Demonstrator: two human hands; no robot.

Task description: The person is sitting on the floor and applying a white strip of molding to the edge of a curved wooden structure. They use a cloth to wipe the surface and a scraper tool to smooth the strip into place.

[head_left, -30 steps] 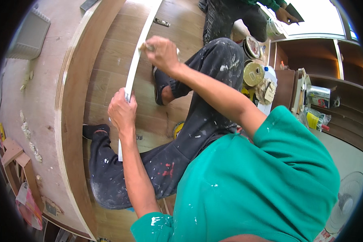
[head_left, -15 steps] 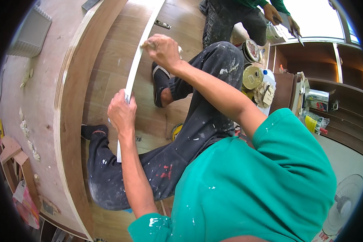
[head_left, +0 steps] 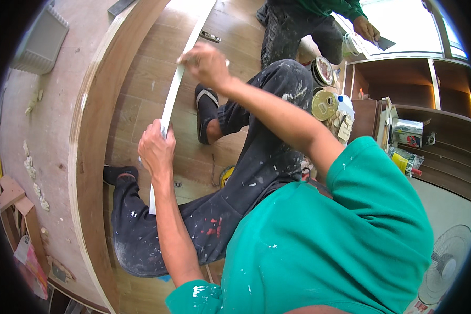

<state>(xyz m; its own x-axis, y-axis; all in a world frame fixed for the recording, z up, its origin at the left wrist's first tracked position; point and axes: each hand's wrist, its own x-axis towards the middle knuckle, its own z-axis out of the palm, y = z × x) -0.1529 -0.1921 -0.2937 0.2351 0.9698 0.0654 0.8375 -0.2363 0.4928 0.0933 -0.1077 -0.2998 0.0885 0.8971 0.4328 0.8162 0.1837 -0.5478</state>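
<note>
A long, flat, narrow white strip (head_left: 172, 94) passes through the left hand (head_left: 158, 147), closed around it. The blurred right hand (head_left: 206, 65) curls farther up the strip; its grip I cannot tell. Over wood-grained floor (head_left: 136, 112), the strip's long axis slants up and rightward from paint-specked trousers (head_left: 193, 225).

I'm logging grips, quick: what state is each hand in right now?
Left hand: closed, holding the white strip.
Right hand: closed around a small pale object, mostly hidden.
</note>
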